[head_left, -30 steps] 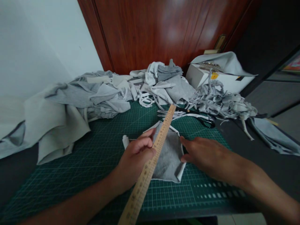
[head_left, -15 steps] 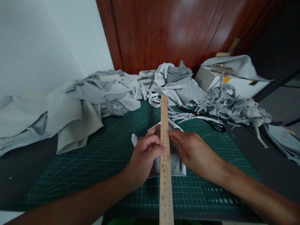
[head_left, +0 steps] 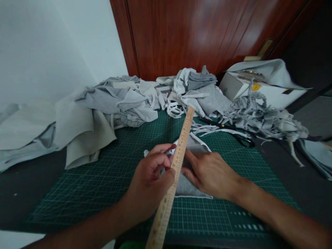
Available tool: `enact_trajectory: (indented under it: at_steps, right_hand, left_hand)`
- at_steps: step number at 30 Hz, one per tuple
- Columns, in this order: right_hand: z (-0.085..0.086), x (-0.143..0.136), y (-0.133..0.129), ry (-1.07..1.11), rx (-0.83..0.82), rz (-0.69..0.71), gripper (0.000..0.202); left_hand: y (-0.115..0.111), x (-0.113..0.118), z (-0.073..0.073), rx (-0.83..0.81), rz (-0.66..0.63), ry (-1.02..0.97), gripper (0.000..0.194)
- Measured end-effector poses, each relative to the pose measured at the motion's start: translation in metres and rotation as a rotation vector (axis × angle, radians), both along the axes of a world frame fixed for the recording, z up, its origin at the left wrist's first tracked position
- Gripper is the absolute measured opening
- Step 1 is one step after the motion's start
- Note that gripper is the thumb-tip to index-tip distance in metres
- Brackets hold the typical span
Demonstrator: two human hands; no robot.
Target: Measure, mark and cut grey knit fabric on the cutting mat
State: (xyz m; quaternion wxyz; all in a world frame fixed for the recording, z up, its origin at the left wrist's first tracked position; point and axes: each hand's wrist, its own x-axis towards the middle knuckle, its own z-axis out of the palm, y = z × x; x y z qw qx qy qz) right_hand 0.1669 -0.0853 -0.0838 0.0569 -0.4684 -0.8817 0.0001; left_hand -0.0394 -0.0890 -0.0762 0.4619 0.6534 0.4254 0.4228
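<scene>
My left hand [head_left: 153, 180] grips a wooden ruler [head_left: 183, 138] between thumb and fingers near its middle. The ruler slants from lower left to upper right, over a small grey cloth piece with white edges [head_left: 193, 188]. The cloth lies on a green cutting mat [head_left: 124, 162], its left part hidden behind the ruler and my left hand. My right hand [head_left: 214, 173] rests on the cloth just right of the ruler, with thumb and index finger stretched out and apart. The other fingers of that hand are partly hidden beneath it.
Grey and cream fabrics [head_left: 124, 100] are heaped at the back and left. Black-handled scissors [head_left: 230, 129] lie at the back right, beside white cords [head_left: 204, 128] and tangled grey strips [head_left: 272, 117]. Behind those stands a white box [head_left: 272, 97]. A wooden door [head_left: 194, 34] is beyond.
The ruler has turned from nearly upright in view to a slant, its near end swinging left with my left hand. My right hand's fingers have spread on the cloth. The view has shifted slightly.
</scene>
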Motion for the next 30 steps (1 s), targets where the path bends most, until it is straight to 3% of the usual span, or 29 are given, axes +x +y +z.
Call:
enact_trajectory:
  at_steps: [4,6,10,13,15,19,24,30]
  right_hand:
    - [0.005,0.0,0.007,-0.093,0.023,0.118,0.074]
    - [0.005,0.0,0.013,-0.079,0.062,0.178,0.076]
    - [0.002,0.001,0.023,0.037,0.044,0.307,0.051]
    - [0.001,0.002,0.03,0.049,-0.02,0.287,0.034]
    - [0.001,0.001,0.034,0.029,-0.032,0.254,0.035]
    - [0.003,-0.008,0.038,-0.007,-0.011,0.139,0.052]
    - [0.007,-0.019,0.03,-0.019,-0.051,0.033,0.099]
    - [0.012,-0.02,0.023,-0.077,-0.125,-0.1,0.125]
  left_hand:
    - [-0.003,-0.015,-0.003,0.023,0.064,0.091,0.021]
    - [-0.004,-0.019,-0.006,0.034,0.073,0.106,0.022]
    - [-0.004,-0.022,-0.012,0.047,0.072,0.083,0.023]
    - [-0.004,-0.022,-0.012,0.025,0.05,0.05,0.025]
    - [-0.005,-0.022,-0.01,-0.004,0.04,0.036,0.026]
    - [-0.005,-0.022,-0.008,-0.041,0.051,0.024,0.026]
    - [-0.005,-0.026,-0.009,-0.039,0.036,0.064,0.027]
    - [-0.005,-0.035,-0.01,-0.088,-0.015,0.177,0.025]
